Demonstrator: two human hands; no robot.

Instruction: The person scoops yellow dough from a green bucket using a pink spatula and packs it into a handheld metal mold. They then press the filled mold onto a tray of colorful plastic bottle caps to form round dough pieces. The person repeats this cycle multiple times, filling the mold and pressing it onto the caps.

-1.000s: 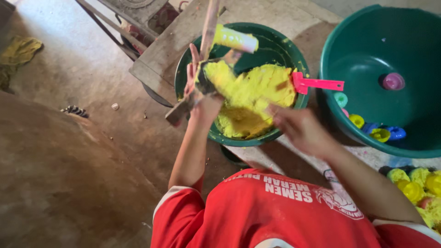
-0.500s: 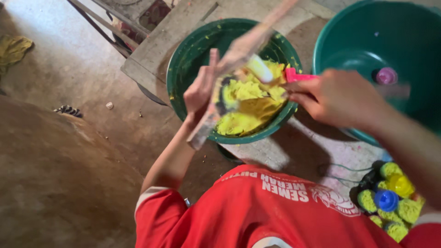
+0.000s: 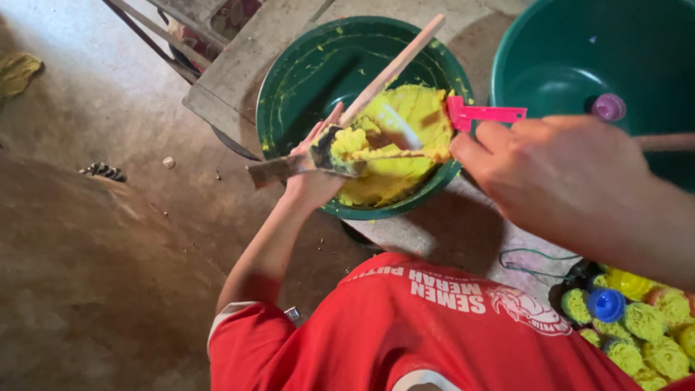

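Observation:
A green bowl (image 3: 289, 87) on a wooden bench holds yellow dough (image 3: 405, 116). My left hand (image 3: 315, 181) is over the bowl's near rim, shut on a flat dark strip (image 3: 279, 169) smeared with dough. A long wooden stick (image 3: 394, 66) rises from between its fingers across the bowl. My right hand (image 3: 557, 174) is close to the camera at the bowl's right rim. Its fingertips pinch the blade end of a pink scraper (image 3: 481, 114), which meets a strand of dough on the strip.
A large teal tub (image 3: 557, 51) with a purple cap (image 3: 609, 107) inside stands at the right. Several yellow dough pieces (image 3: 651, 340) and a blue cap (image 3: 605, 304) lie at bottom right. A yellow cloth (image 3: 18, 71) lies on the concrete floor at the left.
The view has moved closer. My right hand has come forward and right, drawing the pink scraper to the bowl's right rim. My left hand stays on the strip with the stick tilted right.

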